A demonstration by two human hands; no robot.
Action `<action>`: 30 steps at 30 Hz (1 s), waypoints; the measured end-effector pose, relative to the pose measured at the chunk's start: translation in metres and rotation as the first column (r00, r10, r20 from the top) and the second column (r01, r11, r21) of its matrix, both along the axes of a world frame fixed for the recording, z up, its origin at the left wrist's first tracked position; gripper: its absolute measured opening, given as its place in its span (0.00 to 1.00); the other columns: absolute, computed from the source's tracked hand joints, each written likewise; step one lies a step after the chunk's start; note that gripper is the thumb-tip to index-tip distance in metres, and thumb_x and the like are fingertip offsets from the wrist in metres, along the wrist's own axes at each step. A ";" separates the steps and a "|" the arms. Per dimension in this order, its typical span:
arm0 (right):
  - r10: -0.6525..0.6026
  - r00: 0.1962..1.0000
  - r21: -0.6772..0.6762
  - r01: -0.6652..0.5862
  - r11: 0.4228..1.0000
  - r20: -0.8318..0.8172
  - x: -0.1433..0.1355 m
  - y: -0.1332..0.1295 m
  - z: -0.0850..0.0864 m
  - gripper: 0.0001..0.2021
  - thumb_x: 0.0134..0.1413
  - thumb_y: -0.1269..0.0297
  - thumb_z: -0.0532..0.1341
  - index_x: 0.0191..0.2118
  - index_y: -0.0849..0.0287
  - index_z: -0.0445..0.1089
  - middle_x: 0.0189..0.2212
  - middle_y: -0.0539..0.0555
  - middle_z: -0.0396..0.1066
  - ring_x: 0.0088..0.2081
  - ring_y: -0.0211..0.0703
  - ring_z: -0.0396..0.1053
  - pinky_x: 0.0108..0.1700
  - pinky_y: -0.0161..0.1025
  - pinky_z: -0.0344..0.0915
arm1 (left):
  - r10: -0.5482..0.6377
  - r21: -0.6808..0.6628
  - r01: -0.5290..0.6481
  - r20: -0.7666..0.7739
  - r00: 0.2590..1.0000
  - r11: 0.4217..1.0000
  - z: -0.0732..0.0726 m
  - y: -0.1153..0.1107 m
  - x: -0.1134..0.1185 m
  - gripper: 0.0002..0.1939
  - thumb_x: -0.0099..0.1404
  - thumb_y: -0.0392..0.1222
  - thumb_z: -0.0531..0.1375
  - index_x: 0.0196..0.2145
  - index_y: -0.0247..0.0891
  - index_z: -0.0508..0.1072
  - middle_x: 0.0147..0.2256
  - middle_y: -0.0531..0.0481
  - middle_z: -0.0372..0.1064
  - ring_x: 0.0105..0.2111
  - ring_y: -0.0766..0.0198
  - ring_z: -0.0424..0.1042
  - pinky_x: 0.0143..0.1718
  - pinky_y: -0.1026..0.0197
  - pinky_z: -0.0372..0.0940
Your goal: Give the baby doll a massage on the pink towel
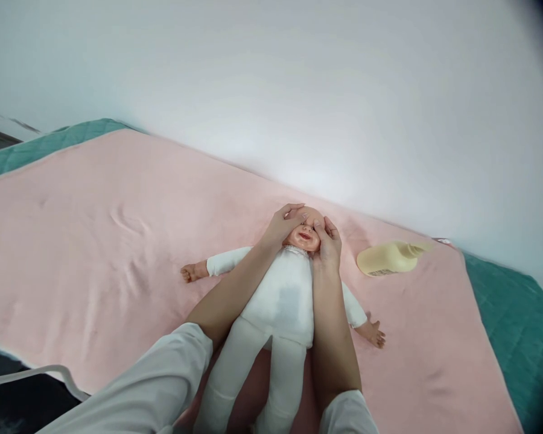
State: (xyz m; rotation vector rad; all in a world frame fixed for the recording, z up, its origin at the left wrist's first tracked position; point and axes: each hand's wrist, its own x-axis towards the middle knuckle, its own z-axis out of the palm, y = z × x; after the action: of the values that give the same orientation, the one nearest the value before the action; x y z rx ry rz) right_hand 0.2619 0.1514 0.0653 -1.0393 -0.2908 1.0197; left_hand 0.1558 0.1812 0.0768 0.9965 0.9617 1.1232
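A baby doll (280,289) with a white cloth body lies on its back, its head away from me and its legs toward me. Cupped against one side of the doll's head (304,237) is my left hand (286,222), its thumb lying across the brow and eye area. My right hand (329,241) holds the other side, thumb by the eye and fingers curled round the temple. Between my hands the mouth and chin show; the eyes are mostly covered by my thumbs. The doll's arms spread out to both sides under my forearms.
A pale yellow pump bottle (387,259) lies on its side to the right of the doll. Beneath everything is a pink blanket (95,241) over a green quilted cover (511,313). A white wall (271,90) rises behind. A white curved rail (49,369) is at lower left.
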 end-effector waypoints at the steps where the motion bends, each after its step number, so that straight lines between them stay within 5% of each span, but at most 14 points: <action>1: 0.000 1.000 0.002 0.000 1.000 0.002 0.000 0.000 -0.001 0.27 0.31 0.68 0.73 0.44 0.61 0.69 0.43 0.55 0.71 0.43 0.45 0.73 0.48 0.47 0.72 | -0.002 -0.005 0.002 0.005 1.000 1.000 0.001 0.000 0.000 0.23 0.57 0.44 0.65 0.50 0.37 0.72 0.49 0.42 0.69 0.47 0.57 0.71 0.48 0.57 0.67; 12: -0.003 0.999 -0.004 0.003 1.000 -0.042 -0.001 0.001 0.002 0.20 0.40 0.68 0.69 0.43 0.61 0.69 0.34 0.52 0.74 0.36 0.42 0.74 0.46 0.46 0.72 | 0.010 0.001 -0.010 0.031 0.999 1.000 0.000 0.000 0.003 0.19 0.61 0.44 0.60 0.49 0.37 0.72 0.48 0.43 0.70 0.48 0.58 0.70 0.50 0.58 0.65; 23: 0.012 0.991 -0.057 -0.019 0.998 -0.132 0.000 0.000 0.011 0.17 0.45 0.74 0.61 0.44 0.61 0.71 0.38 0.56 0.75 0.38 0.45 0.74 0.47 0.52 0.71 | 0.043 -0.087 -0.032 0.132 0.990 0.996 -0.001 0.004 0.002 0.17 0.64 0.37 0.53 0.49 0.38 0.74 0.54 0.45 0.68 0.51 0.58 0.69 0.52 0.58 0.65; 30: 0.013 0.998 -0.017 -0.014 1.000 -0.062 -0.001 -0.001 0.009 0.20 0.40 0.67 0.69 0.43 0.61 0.70 0.39 0.55 0.74 0.40 0.45 0.74 0.49 0.50 0.71 | -0.009 -0.004 0.009 0.080 0.997 1.000 0.006 -0.002 0.001 0.22 0.62 0.51 0.62 0.50 0.37 0.72 0.50 0.42 0.70 0.49 0.55 0.70 0.50 0.56 0.66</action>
State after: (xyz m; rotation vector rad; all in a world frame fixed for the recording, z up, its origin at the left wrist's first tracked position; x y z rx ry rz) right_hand 0.2604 0.1508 0.0741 -1.0211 -0.2387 1.0660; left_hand 0.1564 0.1792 0.0823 0.9449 0.8944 1.1443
